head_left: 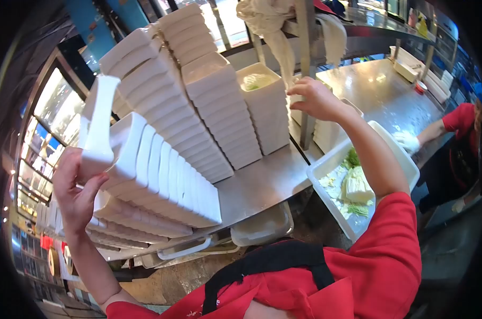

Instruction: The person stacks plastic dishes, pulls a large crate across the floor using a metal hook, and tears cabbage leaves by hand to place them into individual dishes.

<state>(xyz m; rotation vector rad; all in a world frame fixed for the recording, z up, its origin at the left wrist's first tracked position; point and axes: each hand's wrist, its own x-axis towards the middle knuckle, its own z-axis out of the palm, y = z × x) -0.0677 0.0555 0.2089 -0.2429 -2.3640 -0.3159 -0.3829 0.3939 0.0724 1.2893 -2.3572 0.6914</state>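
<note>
My left hand (75,187) grips the lower end of a white rectangular dish (102,114), thumb in front. The dish is tilted up at the near end of a tall stack of white dishes (164,181). My right hand (316,99) is raised beside a metal post (306,64), fingers stretched out to the left and slightly bent, with nothing visible in them. Just left of it stands another stack of white dishes (267,117), whose top dish contains pale shredded food with some green (256,81).
More stacked white dishes (220,106) stand on the steel counter (251,181). Below my right arm a white tub (334,210) contains cabbage (357,186) and greens. A co-worker's gloved hand (407,142) is by its far side. Pale cloths (331,37) hang overhead.
</note>
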